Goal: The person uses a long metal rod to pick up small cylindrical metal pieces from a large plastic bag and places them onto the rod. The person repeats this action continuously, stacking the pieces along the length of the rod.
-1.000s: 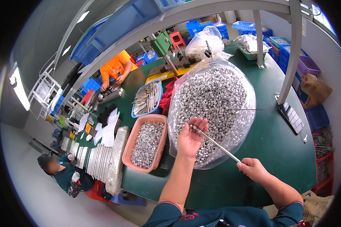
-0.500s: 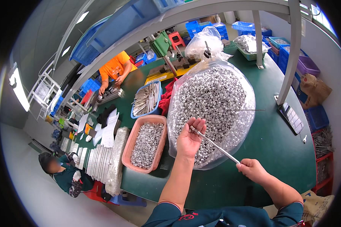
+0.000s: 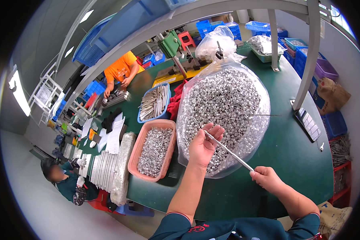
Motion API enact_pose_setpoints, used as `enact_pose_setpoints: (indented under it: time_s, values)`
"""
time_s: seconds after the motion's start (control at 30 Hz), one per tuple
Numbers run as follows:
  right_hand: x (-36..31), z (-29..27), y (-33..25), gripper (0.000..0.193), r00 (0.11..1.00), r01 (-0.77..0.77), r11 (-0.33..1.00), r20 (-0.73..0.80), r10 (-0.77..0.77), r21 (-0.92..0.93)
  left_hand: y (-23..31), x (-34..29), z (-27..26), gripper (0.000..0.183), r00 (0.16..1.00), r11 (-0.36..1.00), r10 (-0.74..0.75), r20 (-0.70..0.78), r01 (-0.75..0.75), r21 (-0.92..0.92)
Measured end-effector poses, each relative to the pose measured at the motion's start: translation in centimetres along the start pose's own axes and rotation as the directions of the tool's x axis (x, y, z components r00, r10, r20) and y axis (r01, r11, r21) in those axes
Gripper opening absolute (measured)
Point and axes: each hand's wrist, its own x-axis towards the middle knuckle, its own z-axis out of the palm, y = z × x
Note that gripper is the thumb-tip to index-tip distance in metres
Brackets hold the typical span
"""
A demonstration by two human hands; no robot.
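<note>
My right hand (image 3: 267,179) is closed round the near end of a slim silver metal rod (image 3: 235,156). The rod slants up and left to my left hand (image 3: 204,146), which is palm up, its fingers loosely stretched out and apart. The rod's far end crosses those fingers beside the thumb; whether small parts lie in the palm I cannot make out. Both hands are above the near part of a large clear plastic bag (image 3: 264,116), spread wide and full of small silver metal sleeves (image 3: 224,96). A thin rod (image 3: 264,115) sticks out of the heap toward the right.
Left of the bag stand a pink basket (image 3: 133,160) of small metal parts and a blue basket (image 3: 169,105) of metal rods. A phone (image 3: 308,125) lies at the right. A green press (image 3: 170,45) and frame post (image 3: 308,60) rise from the table. Two co-workers sit leftward.
My left hand has shifted slightly to the right along the rod, its fingers a little more spread. My right hand still grips the near end, almost unmoved.
</note>
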Motion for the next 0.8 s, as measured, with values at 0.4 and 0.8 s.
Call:
enact_pose_setpoints:
  time_s: [0.4,0.8]
  values:
    - [-0.1,-0.8,-0.3,0.032,0.998,0.029,0.997,0.054,-0.025,-0.077,2.9,-0.6,0.6,0.048,0.999,0.971,-0.029,0.029,0.021,0.238]
    - [-0.4,-1.0,-0.9,0.031,0.990,0.139,0.952,0.001,-0.144,-0.272,4.4,-1.0,0.0,0.040,0.990,0.766,-0.139,0.028,0.090,0.636]
